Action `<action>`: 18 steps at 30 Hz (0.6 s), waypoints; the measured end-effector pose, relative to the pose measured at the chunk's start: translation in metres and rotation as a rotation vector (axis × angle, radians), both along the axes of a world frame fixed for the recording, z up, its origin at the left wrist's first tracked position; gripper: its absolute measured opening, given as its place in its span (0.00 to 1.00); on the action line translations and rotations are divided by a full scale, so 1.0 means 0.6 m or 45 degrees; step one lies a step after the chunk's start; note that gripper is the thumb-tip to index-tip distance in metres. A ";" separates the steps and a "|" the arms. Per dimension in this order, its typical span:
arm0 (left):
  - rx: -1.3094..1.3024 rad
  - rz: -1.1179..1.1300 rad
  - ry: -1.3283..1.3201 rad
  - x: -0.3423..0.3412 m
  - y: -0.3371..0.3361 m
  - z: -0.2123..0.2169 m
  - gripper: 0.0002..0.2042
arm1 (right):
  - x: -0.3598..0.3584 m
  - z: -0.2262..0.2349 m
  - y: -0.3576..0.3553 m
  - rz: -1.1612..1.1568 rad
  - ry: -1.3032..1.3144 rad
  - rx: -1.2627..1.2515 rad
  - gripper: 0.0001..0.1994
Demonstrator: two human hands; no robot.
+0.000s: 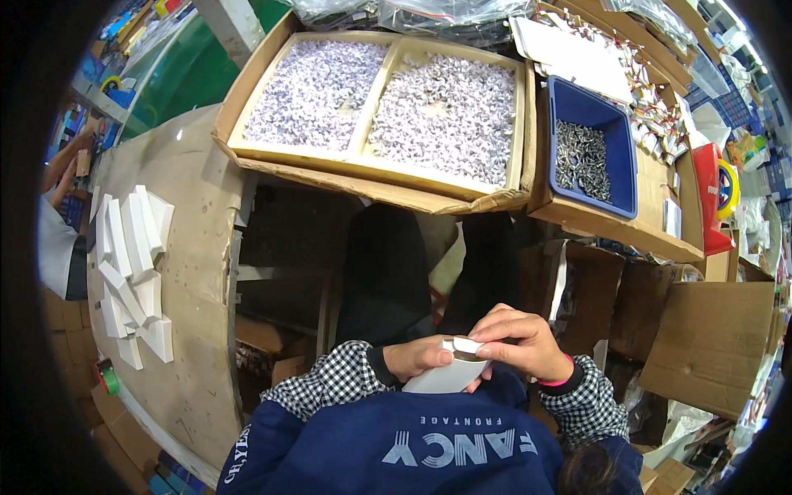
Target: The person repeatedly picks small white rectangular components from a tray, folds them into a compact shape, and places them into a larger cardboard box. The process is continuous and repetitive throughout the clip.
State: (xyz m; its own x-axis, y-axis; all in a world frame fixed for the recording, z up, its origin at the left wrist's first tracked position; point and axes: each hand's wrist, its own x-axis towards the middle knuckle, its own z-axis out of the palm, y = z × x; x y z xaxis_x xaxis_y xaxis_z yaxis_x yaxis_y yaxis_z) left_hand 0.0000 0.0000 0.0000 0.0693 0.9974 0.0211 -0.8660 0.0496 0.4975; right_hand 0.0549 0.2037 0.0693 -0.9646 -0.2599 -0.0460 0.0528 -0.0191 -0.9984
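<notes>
A pale, worn counter (194,247) curved along the left, carrying a loose stack of white folded boxes (132,264) near its outer edge. A roll of green tape (107,378) sat by its lower rim. Ahead stood a wide cardboard tray (247,91) split into two compartments, each heaped with small pale purple-white parts (445,115). Just right of it a blue bin (615,132) held a layer of small metal pieces (582,157), resting on a cardboard carton (610,227). Clear plastic bags (445,12) lay beyond the tray, and a red object (708,186) with a yellow-and-blue tape roll stood at far right. Brown cartons (709,342) crowded the floor below on the right. At the far left edge another person's arm (62,169) showed.

Low in the middle, close to the body and over a dark blue garment (396,445), both hands met on a small white box (450,371). The box was white card, partly folded, with an open mouth showing a dark inside at its upper end. The left hand (421,356) was curled under and around it, gripping it from the left. The right hand (524,338), with a pink band at the wrist, was closed over the upper end, fingertips pinching the flap at the opening.
</notes>
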 end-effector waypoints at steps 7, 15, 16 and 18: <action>-0.110 0.074 -0.028 0.005 -0.008 0.020 0.39 | 0.009 -0.008 -0.022 -0.109 0.017 -0.048 0.08; -0.044 0.144 -0.116 0.008 0.005 0.018 0.36 | 0.024 -0.008 -0.026 -0.221 -0.174 -0.083 0.08; -0.055 0.149 -0.127 0.010 0.004 0.019 0.37 | 0.028 -0.009 -0.030 -0.243 -0.176 -0.066 0.08; -0.082 0.166 -0.166 0.014 0.004 0.020 0.39 | 0.032 -0.011 -0.032 -0.253 -0.149 -0.077 0.10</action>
State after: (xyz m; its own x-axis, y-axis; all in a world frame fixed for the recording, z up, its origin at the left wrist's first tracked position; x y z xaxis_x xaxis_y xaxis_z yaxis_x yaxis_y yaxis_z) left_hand 0.0086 0.0023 0.0118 -0.0598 0.9973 -0.0429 -0.9241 -0.0390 0.3802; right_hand 0.0740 0.1842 0.0629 -0.9860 -0.0712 -0.1509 0.1575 -0.1002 -0.9824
